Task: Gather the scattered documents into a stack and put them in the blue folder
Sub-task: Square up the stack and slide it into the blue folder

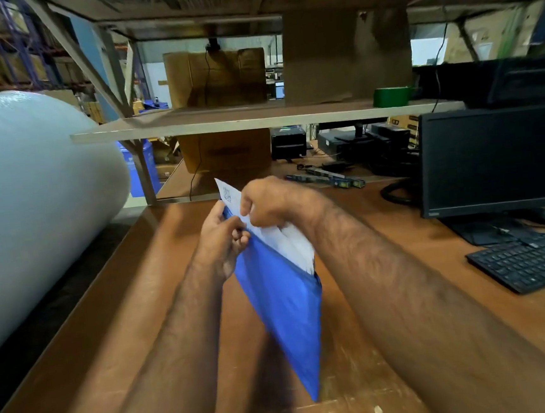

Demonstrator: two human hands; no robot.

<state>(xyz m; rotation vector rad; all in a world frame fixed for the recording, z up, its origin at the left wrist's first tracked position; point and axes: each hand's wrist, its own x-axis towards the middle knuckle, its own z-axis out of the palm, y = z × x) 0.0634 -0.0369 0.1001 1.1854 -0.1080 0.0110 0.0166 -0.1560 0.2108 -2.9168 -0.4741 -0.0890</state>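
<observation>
**Above a worn desk, white papers sit half inside a blue folder**

Over the scuffed brown wooden desk (116,318), a person's two bare forearms reach forward and meet at a flat blue plastic folder (283,310), which is held up on edge, its lowest corner pointing down at the desktop; whether that corner touches the wood cannot be told. The left hand (219,240) is closed around the folder's upper left edge, fingers curled over it. The right hand (267,200) pinches the stack of white printed documents (287,241) from above, thumb and fingertips shut on the sheets. The papers stand partly inside the folder's open mouth, their top corner, with small dark print, rising above both hands.

To the right on the desk lies a black computer keyboard (530,263), and behind it stands a black flat monitor (497,157) with a dark screen. At left, a very large roll of pale translucent bubble wrap (33,201) lies beside the desk. Farther back, a thin wooden shelf board (257,120) spans the scene, carrying a green roll of tape (390,97) and brown cardboard boxes (217,77). Beyond it the view blurs into warehouse racking and assorted black electronic equipment.
</observation>
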